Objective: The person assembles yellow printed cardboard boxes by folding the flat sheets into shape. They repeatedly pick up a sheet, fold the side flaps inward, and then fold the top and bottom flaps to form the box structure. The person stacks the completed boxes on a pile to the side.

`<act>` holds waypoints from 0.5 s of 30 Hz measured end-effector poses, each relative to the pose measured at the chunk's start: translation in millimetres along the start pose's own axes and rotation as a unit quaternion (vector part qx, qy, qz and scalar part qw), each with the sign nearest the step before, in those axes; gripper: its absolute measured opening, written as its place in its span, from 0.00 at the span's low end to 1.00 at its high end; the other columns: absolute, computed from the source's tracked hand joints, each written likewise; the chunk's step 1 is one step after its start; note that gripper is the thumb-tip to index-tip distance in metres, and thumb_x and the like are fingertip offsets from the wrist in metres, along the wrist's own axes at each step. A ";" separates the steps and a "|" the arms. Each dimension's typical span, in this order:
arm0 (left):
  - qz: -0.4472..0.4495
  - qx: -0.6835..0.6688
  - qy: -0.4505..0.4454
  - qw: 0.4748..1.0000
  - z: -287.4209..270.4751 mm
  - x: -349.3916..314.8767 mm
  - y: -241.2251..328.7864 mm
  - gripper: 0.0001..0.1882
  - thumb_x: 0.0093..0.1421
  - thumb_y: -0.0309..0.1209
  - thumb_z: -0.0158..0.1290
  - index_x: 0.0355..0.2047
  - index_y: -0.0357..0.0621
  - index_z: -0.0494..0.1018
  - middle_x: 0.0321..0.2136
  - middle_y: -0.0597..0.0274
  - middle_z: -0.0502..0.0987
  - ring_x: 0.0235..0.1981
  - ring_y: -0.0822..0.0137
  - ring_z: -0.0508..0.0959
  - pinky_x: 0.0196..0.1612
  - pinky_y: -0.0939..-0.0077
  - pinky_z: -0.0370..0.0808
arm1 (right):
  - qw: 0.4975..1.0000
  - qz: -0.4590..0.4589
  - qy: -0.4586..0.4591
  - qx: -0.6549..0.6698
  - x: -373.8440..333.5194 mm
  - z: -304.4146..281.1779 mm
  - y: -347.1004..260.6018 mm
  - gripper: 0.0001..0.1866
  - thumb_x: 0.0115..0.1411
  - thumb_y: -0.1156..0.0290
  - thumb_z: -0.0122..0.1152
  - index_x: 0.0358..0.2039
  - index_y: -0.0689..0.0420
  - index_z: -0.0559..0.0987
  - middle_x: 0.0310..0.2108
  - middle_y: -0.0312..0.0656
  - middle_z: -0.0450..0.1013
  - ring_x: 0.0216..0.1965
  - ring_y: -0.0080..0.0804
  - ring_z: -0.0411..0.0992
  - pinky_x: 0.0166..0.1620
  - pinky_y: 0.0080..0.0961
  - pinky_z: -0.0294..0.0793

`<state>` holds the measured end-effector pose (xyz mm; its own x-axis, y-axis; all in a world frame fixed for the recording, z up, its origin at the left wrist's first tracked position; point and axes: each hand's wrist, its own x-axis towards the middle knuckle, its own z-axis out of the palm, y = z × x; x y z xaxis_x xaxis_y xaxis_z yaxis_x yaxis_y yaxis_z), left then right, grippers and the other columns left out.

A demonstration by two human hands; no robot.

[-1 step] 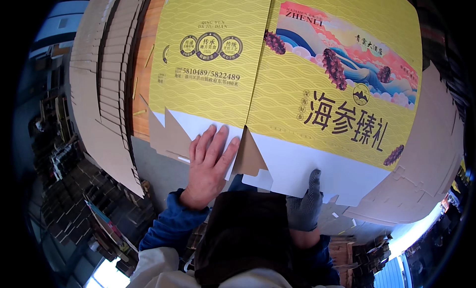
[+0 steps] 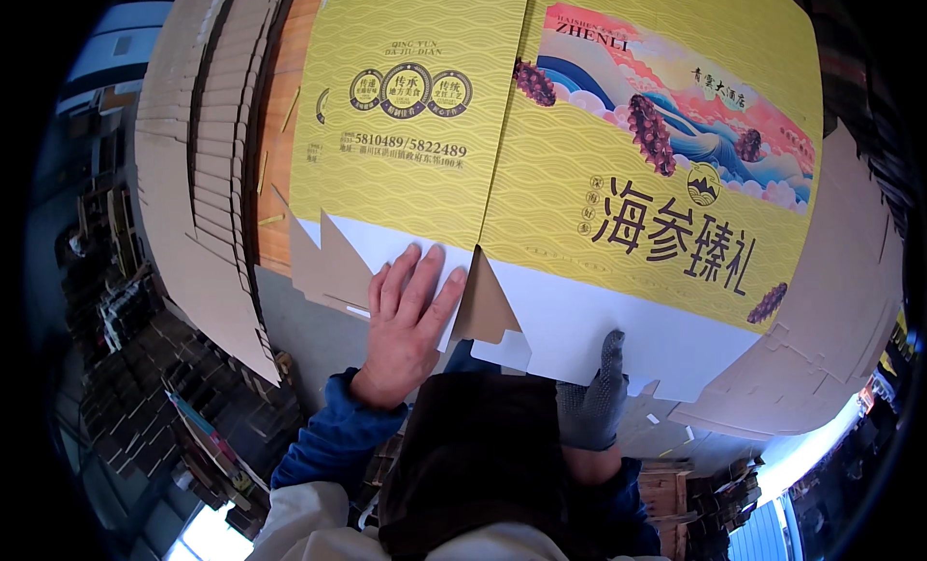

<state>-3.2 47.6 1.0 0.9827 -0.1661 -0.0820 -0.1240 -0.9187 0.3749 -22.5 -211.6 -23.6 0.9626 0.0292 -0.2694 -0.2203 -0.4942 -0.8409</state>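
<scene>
A flat printed carton blank (image 2: 406, 189) lies before me, yellow with a fine wave pattern, a dark fold running between its two panels. The right panel carries a pink and blue sea picture with dark red sea cucumbers. Along its near edge are plain white flaps, with brown board showing in a notch. My bare left hand (image 2: 410, 315) rests on the left white flap, fingers stretched out and slightly spread. In a grey glove, my right hand (image 2: 594, 397) grips the edge of the right white flap (image 2: 637, 334), thumb on top; its other fingers are mostly hidden underneath.
Brown cardboard sheets (image 2: 183, 165) lie in overlapping rows at the left, beside an orange-brown wooden surface (image 2: 280, 126) with thin yellow strips. More brown board (image 2: 830, 320) sticks out under the blank at the right. Dark stacked pieces (image 2: 145, 406) fill the lower left.
</scene>
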 end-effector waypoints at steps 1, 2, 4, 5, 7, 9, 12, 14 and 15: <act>0.002 -0.001 0.004 1.000 1.4 0.2 -0.8 0.40 0.44 0.12 0.52 0.62 0.43 0.69 0.65 0.44 0.64 0.65 0.39 0.63 0.63 0.45 0.60 | 0.998 0.044 0.012 0.049 -1.6 7.3 9.1 0.32 0.63 0.82 0.59 0.67 0.60 0.63 0.53 0.61 0.71 0.52 0.56 0.72 0.57 0.49 0.70; 0.004 -0.003 0.007 1.000 2.2 -0.6 -1.7 0.40 0.43 0.12 0.52 0.62 0.43 0.69 0.65 0.44 0.64 0.65 0.39 0.63 0.63 0.45 0.60 | 0.980 0.109 0.037 0.161 0.0 10.8 7.1 0.32 0.63 0.82 0.60 0.67 0.60 0.63 0.53 0.61 0.71 0.52 0.55 0.72 0.57 0.48 0.71; 0.006 -0.009 0.007 1.000 2.8 -1.6 -3.2 0.41 0.43 0.12 0.52 0.62 0.43 0.69 0.65 0.44 0.64 0.65 0.39 0.63 0.63 0.45 0.60 | 0.859 0.240 0.128 0.433 5.7 15.3 -2.0 0.32 0.63 0.81 0.60 0.67 0.60 0.62 0.54 0.60 0.71 0.53 0.53 0.73 0.57 0.45 0.72; 0.007 -0.012 0.007 1.000 3.1 -1.8 -3.8 0.41 0.43 0.12 0.52 0.62 0.43 0.69 0.65 0.44 0.64 0.65 0.39 0.63 0.63 0.45 0.60 | 0.879 0.212 0.147 0.400 6.5 17.0 -4.9 0.31 0.64 0.81 0.60 0.66 0.61 0.63 0.54 0.59 0.71 0.53 0.52 0.73 0.56 0.43 0.73; 0.005 -0.020 0.004 1.000 2.7 -1.5 -3.7 0.41 0.42 0.11 0.52 0.62 0.42 0.69 0.65 0.43 0.64 0.65 0.38 0.62 0.63 0.45 0.60 | 0.980 0.053 0.147 0.122 4.8 20.0 -7.2 0.28 0.65 0.80 0.59 0.65 0.63 0.64 0.54 0.56 0.71 0.53 0.48 0.73 0.55 0.39 0.74; 0.002 -0.026 -0.003 1.000 2.4 -1.1 -3.0 0.42 0.41 0.11 0.52 0.62 0.42 0.69 0.65 0.43 0.63 0.65 0.38 0.62 0.63 0.45 0.59 | 0.978 -0.088 0.117 -0.146 3.3 21.9 -7.2 0.25 0.67 0.79 0.58 0.63 0.64 0.65 0.54 0.53 0.71 0.53 0.45 0.73 0.55 0.35 0.75; -0.004 -0.036 -0.008 0.999 4.4 0.2 -3.8 0.42 0.40 0.10 0.51 0.62 0.41 0.69 0.65 0.43 0.63 0.65 0.38 0.61 0.64 0.44 0.59 | 0.990 -0.044 0.098 -0.090 4.9 20.6 -10.5 0.22 0.68 0.78 0.56 0.61 0.64 0.66 0.53 0.50 0.71 0.54 0.44 0.73 0.55 0.34 0.76; -0.002 -0.045 -0.001 0.999 8.5 -1.1 -7.5 0.43 0.39 0.09 0.51 0.61 0.41 0.69 0.65 0.43 0.63 0.66 0.38 0.61 0.64 0.44 0.58 | 0.989 0.076 0.031 0.124 5.3 15.5 -13.2 0.22 0.68 0.77 0.55 0.61 0.63 0.66 0.53 0.50 0.71 0.53 0.45 0.74 0.53 0.37 0.79; 0.000 -0.047 0.000 0.999 8.6 -0.5 -8.5 0.43 0.39 0.09 0.51 0.61 0.40 0.69 0.65 0.42 0.63 0.66 0.38 0.61 0.64 0.44 0.58 | 0.959 0.153 0.008 0.237 7.0 11.9 -16.6 0.21 0.68 0.77 0.55 0.61 0.62 0.66 0.52 0.50 0.71 0.52 0.46 0.75 0.52 0.39 0.81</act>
<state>-3.8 52.4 -10.1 0.9828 -0.1654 -0.0822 -0.1098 -0.8810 0.4603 -13.9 -192.8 -17.2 0.8431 -0.0699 -0.5332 -0.5359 -0.0264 -0.8439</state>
